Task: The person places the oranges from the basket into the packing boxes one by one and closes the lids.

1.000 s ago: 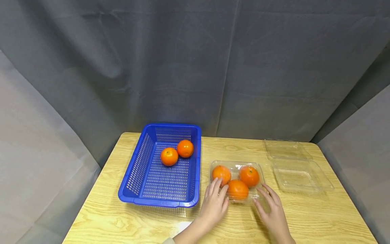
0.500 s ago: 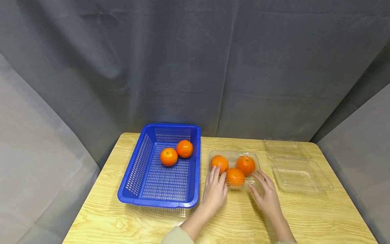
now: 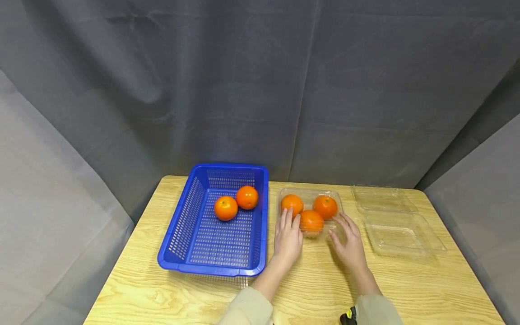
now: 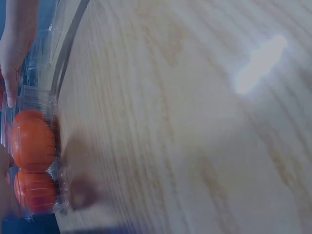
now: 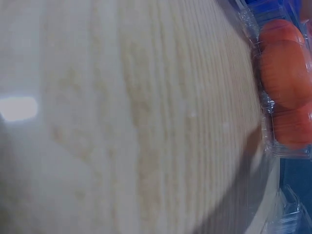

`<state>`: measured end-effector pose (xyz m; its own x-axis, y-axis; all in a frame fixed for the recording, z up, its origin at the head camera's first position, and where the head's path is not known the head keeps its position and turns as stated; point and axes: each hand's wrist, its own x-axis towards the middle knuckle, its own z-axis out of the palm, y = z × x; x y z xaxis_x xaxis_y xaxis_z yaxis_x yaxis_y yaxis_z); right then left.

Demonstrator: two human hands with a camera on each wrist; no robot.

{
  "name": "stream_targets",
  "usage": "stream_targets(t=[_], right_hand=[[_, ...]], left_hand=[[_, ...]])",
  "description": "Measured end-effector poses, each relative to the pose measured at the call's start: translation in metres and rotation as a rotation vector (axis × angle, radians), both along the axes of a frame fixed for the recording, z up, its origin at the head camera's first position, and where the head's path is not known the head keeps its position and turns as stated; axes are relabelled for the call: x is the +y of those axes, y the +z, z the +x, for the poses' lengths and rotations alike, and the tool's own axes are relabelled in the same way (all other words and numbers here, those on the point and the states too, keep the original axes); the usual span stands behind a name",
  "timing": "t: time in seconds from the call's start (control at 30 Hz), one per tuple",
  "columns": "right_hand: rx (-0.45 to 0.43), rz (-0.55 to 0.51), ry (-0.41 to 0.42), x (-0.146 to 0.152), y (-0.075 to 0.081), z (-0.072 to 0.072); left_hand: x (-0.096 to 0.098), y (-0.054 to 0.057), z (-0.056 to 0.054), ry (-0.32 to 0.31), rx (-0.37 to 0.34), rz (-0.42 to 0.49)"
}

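Observation:
A clear plastic box (image 3: 309,192) holds three oranges: one at the back left (image 3: 290,204), one at the back right (image 3: 325,206) and one in front (image 3: 311,222). My left hand (image 3: 288,241) lies at its near left side, fingers extended over the rim. At the near right corner my right hand (image 3: 348,243) touches the box with fingers spread and thumb apart. In the left wrist view, oranges (image 4: 33,142) show through the box's wall, with the right hand (image 4: 18,46) beyond. The right wrist view also shows oranges (image 5: 285,70) in the box.
Left of the box stands a blue perforated basket (image 3: 162,253) with two oranges (image 3: 225,208) inside. An open clear plastic container (image 3: 406,234) lies at the right on the wooden table (image 3: 406,289). A grey curtain (image 3: 243,90) hangs behind the table's back edge.
The box with its oranges has slid away towards the back of the table and slightly left. Both hands have moved along with it. The basket and the container at the right have stayed put.

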<state>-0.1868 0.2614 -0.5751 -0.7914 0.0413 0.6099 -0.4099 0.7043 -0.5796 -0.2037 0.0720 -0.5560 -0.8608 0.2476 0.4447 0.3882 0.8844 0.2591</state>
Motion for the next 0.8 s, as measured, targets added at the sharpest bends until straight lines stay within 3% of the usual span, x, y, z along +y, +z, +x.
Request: stream_targets(t=[0.17,0.37,0.57,0.8], right_hand=[[0.014,-0.012,0.001,0.001,0.0,-0.012],[-0.046,-0.019,0.009,0.001,0.001,-0.024],[-0.061,-0.036,0.004,0.001,0.003,-0.032],[-0.075,-0.025,-0.014,-0.002,0.002,-0.044]], left_hand=[[0.006,0.002,-0.009,0.04,-0.031,0.027],[0.012,0.003,-0.016,0.097,-0.051,0.075],[0.015,0.004,-0.025,0.11,-0.052,0.125],[0.015,0.013,-0.037,0.131,-0.144,0.09]])
